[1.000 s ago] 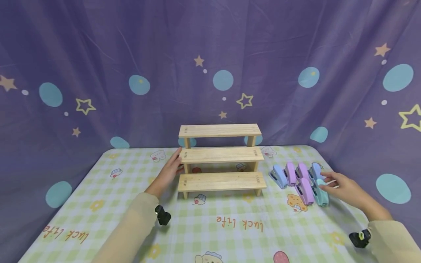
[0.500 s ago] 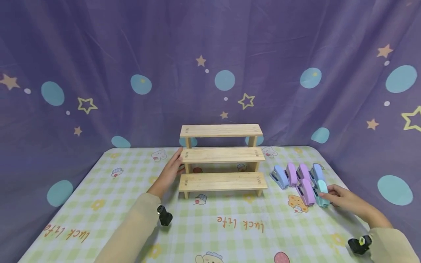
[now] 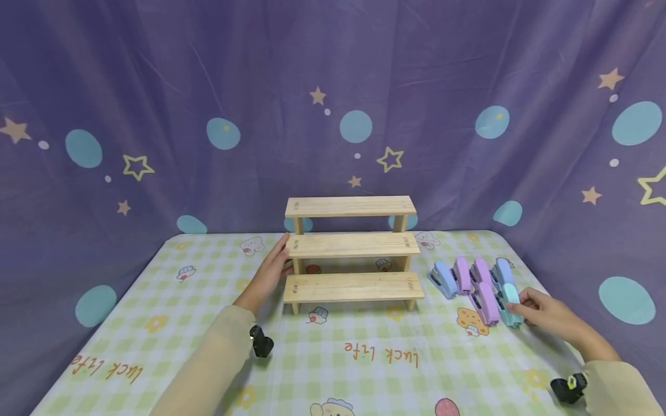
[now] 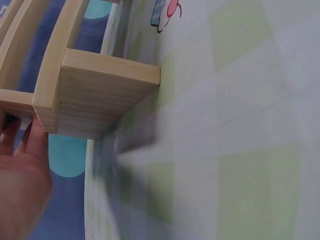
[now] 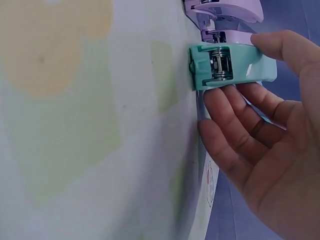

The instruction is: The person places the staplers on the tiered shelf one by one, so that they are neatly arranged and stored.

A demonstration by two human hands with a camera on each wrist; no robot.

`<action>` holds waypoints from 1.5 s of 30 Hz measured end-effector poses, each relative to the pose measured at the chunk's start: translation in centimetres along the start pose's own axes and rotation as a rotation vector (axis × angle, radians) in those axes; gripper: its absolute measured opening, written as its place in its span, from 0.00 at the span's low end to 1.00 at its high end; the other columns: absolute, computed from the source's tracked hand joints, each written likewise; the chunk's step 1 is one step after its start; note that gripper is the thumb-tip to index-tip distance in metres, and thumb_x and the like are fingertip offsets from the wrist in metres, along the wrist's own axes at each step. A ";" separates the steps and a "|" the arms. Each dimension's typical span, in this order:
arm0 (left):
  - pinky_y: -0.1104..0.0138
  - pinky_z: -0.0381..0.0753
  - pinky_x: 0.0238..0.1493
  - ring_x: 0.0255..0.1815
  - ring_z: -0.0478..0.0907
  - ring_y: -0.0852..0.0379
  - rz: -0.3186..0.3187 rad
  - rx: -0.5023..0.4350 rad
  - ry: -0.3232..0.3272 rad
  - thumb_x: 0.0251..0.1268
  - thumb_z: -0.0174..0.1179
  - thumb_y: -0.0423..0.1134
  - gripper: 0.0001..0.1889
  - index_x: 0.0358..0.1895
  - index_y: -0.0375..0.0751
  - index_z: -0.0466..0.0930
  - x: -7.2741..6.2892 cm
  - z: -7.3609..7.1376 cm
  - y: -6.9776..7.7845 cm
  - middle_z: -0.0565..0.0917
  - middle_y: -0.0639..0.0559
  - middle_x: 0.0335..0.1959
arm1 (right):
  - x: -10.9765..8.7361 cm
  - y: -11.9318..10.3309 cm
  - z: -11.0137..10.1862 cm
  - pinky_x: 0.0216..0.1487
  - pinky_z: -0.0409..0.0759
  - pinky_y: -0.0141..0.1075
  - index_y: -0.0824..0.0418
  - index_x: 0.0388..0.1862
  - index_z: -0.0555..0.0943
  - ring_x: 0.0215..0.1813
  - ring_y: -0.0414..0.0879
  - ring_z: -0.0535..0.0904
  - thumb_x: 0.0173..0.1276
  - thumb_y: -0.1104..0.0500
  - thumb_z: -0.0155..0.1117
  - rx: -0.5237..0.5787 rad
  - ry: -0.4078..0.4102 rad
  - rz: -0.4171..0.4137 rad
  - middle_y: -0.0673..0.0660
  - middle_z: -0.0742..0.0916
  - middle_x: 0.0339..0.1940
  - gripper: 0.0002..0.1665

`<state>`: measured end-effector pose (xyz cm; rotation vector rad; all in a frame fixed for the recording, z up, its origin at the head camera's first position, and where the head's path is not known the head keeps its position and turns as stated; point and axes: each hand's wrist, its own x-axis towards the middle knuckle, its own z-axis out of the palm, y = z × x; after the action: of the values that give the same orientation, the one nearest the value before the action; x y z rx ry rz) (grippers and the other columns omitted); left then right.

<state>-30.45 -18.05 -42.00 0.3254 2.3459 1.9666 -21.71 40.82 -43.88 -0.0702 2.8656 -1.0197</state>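
A three-tier wooden display stand point(image 3: 354, 286) stands at the middle of the table. My left hand point(image 3: 267, 276) lies against its left end at the middle board, fingers straight along the board's edge, thumb by the support below. In the left wrist view the fingertips point(image 4: 36, 132) are partly hidden behind the wood. On the right, my right hand point(image 3: 546, 315) pinches a teal stapler point(image 5: 250, 62), thumb on one side and fingers on the other. A purple stapler point(image 3: 486, 303) stands close beside it. Behind them are a blue stapler point(image 3: 442, 279), two purple ones and another blue one.
The tablecloth point(image 3: 364, 381) is green-and-white checked with printed cartoons and lettering. A purple curtain point(image 3: 291, 69) with stars and dots hangs right behind the table and along its sides. Black wrist cameras point(image 3: 261, 342) sit at both cuffs.
My right hand has come down from over the blue and teal staplers to the near end of the teal one, and its fingers have closed on it. My left hand stays at the stand.
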 end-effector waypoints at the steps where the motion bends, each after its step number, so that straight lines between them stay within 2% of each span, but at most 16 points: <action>1: 0.49 0.64 0.73 0.76 0.57 0.40 -0.003 0.001 0.001 0.85 0.36 0.51 0.29 0.83 0.60 0.41 0.0 0.0 0.0 0.47 0.46 0.82 | 0.0 0.0 0.0 0.29 0.75 0.34 0.61 0.43 0.71 0.29 0.45 0.75 0.75 0.43 0.61 -0.008 0.009 -0.010 0.54 0.79 0.28 0.22; 6: 0.49 0.62 0.74 0.77 0.55 0.39 -0.003 -0.006 -0.009 0.85 0.36 0.50 0.29 0.83 0.61 0.41 -0.1 0.1 0.0 0.45 0.46 0.82 | -0.1 -0.7 -0.7 0.28 0.69 0.33 0.60 0.43 0.72 0.28 0.42 0.70 0.75 0.44 0.61 -0.078 0.065 -0.065 0.52 0.76 0.27 0.20; 11: 0.50 0.63 0.73 0.77 0.55 0.40 0.003 -0.006 0.005 0.85 0.36 0.50 0.29 0.83 0.60 0.42 -0.2 0.1 0.0 0.47 0.47 0.82 | -0.1 -2.4 -1.8 0.29 0.64 0.34 0.59 0.44 0.71 0.29 0.42 0.68 0.76 0.44 0.59 -0.110 0.115 -0.124 0.53 0.75 0.28 0.20; 20: 0.51 0.65 0.73 0.76 0.57 0.41 -0.006 0.003 0.013 0.84 0.37 0.52 0.29 0.82 0.61 0.42 0.0 -0.3 -0.1 0.46 0.49 0.82 | 1.0 -6.4 -2.6 0.22 0.65 0.35 0.56 0.44 0.70 0.25 0.43 0.65 0.76 0.43 0.59 -0.097 0.155 -0.199 0.54 0.71 0.28 0.19; 25: 0.51 0.64 0.73 0.76 0.56 0.40 0.000 0.001 0.019 0.85 0.36 0.50 0.29 0.83 0.59 0.42 -0.1 -0.2 -0.1 0.47 0.45 0.82 | 2.0 -9.2 -2.6 0.28 0.65 0.36 0.56 0.44 0.70 0.29 0.44 0.67 0.76 0.44 0.60 -0.103 0.169 -0.263 0.54 0.73 0.29 0.17; 30: 0.50 0.64 0.72 0.76 0.56 0.39 0.007 -0.006 0.021 0.85 0.36 0.50 0.29 0.83 0.57 0.43 -0.1 -0.2 -0.1 0.47 0.45 0.82 | 3.0 -11.9 -2.1 0.32 0.69 0.36 0.56 0.45 0.71 0.32 0.46 0.70 0.76 0.45 0.60 -0.070 0.161 -0.311 0.54 0.77 0.31 0.17; 38: 0.50 0.64 0.73 0.77 0.55 0.39 0.012 -0.010 0.022 0.85 0.37 0.49 0.30 0.83 0.56 0.42 0.0 -0.2 -0.2 0.46 0.45 0.82 | 5.3 -15.8 -0.6 0.29 0.72 0.37 0.55 0.41 0.72 0.29 0.48 0.72 0.76 0.46 0.61 -0.028 0.162 -0.408 0.54 0.79 0.30 0.15; 45: 0.49 0.63 0.73 0.78 0.53 0.40 0.013 -0.019 0.019 0.85 0.36 0.49 0.29 0.83 0.56 0.43 0.2 0.0 -0.3 0.46 0.46 0.82 | 7.2 -19.3 1.2 0.33 0.76 0.40 0.56 0.44 0.73 0.34 0.49 0.77 0.75 0.46 0.61 0.051 0.127 -0.452 0.54 0.82 0.34 0.16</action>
<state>-30.66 -18.10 -42.32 0.3235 2.3404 2.0054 -28.51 24.57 -33.10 -0.7008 3.0059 -1.2031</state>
